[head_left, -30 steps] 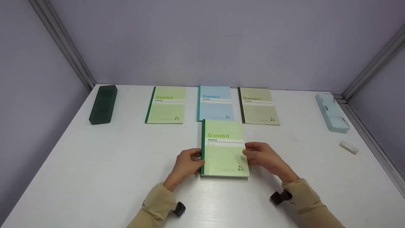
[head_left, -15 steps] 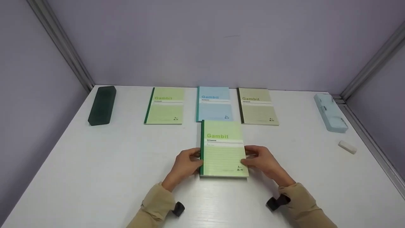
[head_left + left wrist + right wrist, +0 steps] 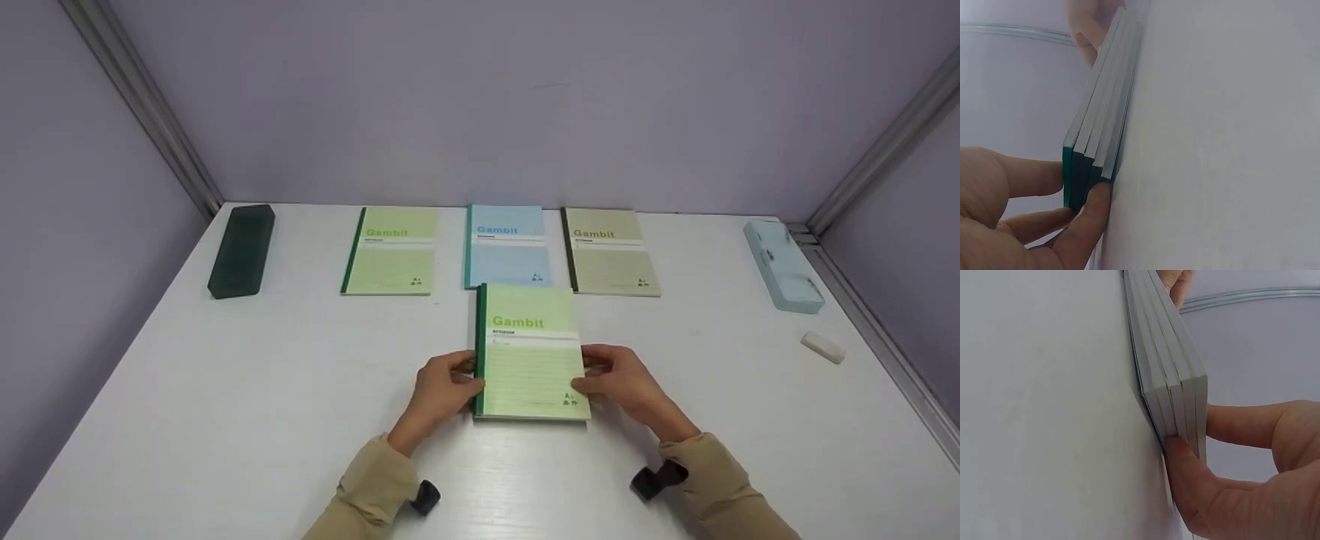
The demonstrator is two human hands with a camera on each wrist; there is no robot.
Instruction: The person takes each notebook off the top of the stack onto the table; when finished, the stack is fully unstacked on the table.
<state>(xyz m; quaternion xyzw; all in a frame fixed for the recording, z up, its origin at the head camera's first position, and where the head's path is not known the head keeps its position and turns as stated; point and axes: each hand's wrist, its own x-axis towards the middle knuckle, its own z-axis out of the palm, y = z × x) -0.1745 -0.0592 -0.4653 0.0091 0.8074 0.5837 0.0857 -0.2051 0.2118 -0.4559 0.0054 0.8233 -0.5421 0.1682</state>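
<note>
A stack of several notebooks lies in the middle of the table, topped by a light green Gambit notebook [image 3: 529, 367] with a dark green spine. My left hand [image 3: 441, 390] grips its spine side, thumb at the top cover's edge and fingers low against the spines. On the opposite side my right hand [image 3: 628, 384] holds the page edges, its thumb at the upper edge near the lower corner. Both wrist views show the layered notebooks [image 3: 1098, 107] slightly stepped, close over the white table. The right wrist view has a finger [image 3: 1185, 472] against the lower page edges [image 3: 1168, 405].
Behind the stack lie a green notebook [image 3: 390, 259], a blue notebook [image 3: 508, 255] and a khaki notebook [image 3: 611, 259]. A dark green case [image 3: 241, 251] stands at the back left. At right are a pale blue case [image 3: 786, 270] and a white eraser [image 3: 823, 348].
My right hand has shifted slightly down the stack's right side, its thumb lower along the edge. The top notebook sits a touch further right, showing spines beneath. My left hand stays put.
</note>
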